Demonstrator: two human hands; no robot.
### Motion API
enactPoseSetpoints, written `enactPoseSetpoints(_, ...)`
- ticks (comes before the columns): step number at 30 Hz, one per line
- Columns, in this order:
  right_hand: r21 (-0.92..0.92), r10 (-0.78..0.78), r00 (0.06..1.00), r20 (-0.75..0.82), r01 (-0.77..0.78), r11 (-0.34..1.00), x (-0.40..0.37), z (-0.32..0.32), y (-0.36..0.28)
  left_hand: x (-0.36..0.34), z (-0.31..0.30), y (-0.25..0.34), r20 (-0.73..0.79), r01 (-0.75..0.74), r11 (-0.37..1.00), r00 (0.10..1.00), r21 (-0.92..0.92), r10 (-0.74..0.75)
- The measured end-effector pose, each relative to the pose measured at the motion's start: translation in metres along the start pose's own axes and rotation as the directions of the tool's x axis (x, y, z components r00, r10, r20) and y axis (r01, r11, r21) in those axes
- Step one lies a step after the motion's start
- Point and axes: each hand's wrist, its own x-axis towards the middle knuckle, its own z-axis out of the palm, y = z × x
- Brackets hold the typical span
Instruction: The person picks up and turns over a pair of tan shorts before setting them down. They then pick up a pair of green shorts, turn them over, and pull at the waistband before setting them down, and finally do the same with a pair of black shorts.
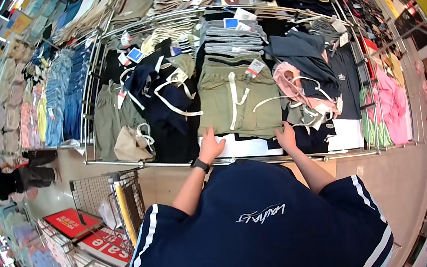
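Note:
Olive-green shorts (216,97) with a white drawstring and a tag lie on top of a stack in the middle of the display rack. My left hand (212,145), below a dark wristwatch, is at their lower left corner, thumb apart from the fingers. At the lower right corner is my right hand (285,136), its fingertips partly hidden by the cloth edge. Crumpled navy garments (172,93) with white cords lie to the left, and a heap of pink (294,86) and dark grey clothing (306,55) to the right.
A metal rail (174,164) runs along the rack's front edge. At lower left stand a wire cart (93,191) with a yellow handle and red sale signs (104,247). Another person (26,176) is in the left aisle. Hanging pink clothes (392,103) are at the right.

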Motion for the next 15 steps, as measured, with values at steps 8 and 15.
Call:
enactPoseSetpoints(8,0.05,-0.028,0.991,-0.129,0.035,0.998,-0.002,-0.01,-0.008,0.033,-0.009,-0.032,-0.196,0.239,0.965,0.957,0.112,-0.214)
enactPoseSetpoints(15,0.322,0.22,0.975,-0.022,-0.201,0.925,0.002,0.007,-0.005,0.037,-0.014,-0.047,-0.149,0.151,0.982,0.98,0.115,-0.133)
